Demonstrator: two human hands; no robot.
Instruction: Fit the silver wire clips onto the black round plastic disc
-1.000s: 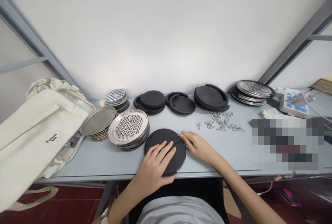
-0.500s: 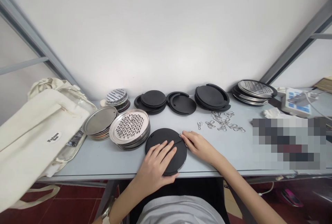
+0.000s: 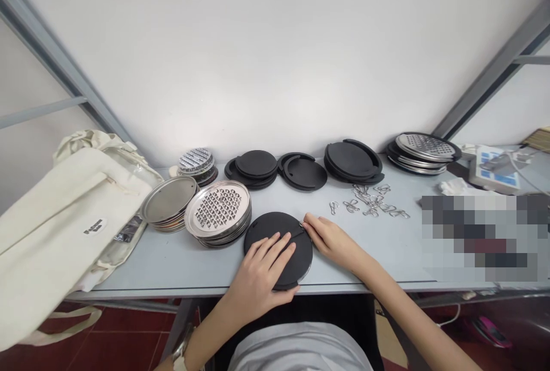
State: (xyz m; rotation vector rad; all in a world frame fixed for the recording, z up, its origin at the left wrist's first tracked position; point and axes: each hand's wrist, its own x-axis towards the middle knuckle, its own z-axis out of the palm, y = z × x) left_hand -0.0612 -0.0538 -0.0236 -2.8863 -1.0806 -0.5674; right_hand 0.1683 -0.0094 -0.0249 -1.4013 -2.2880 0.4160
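A round black disc [image 3: 302,256] lies on the desk in front of me, with a slot-like line across its top and a small hole near its far left edge. My left hand [image 3: 260,271] rests on it, fingers spread flat over the top and thumb along the near rim. At the disc's far right edge, my right hand [image 3: 329,239] pinches a small metal wire clip [image 3: 302,224], mostly covered by the fingertips. Several loose wire clips [image 3: 373,202] are scattered beyond that hand. A stack of round metal grater plates [image 3: 219,210] stands left of the disc.
Plain metal discs [image 3: 169,199] and smaller grater plates [image 3: 196,160] are stacked at left, beside a cream bag [image 3: 55,233]. Black discs and rings [image 3: 350,159] line the wall. More grater plates [image 3: 423,147] and a power strip [image 3: 494,168] are at right. The desk's front edge [image 3: 335,288] is close.
The whole view has shifted slightly, so things sit a little further right. Both hands keep nearly the same place on the black disc, the right fingertips still at the clip.
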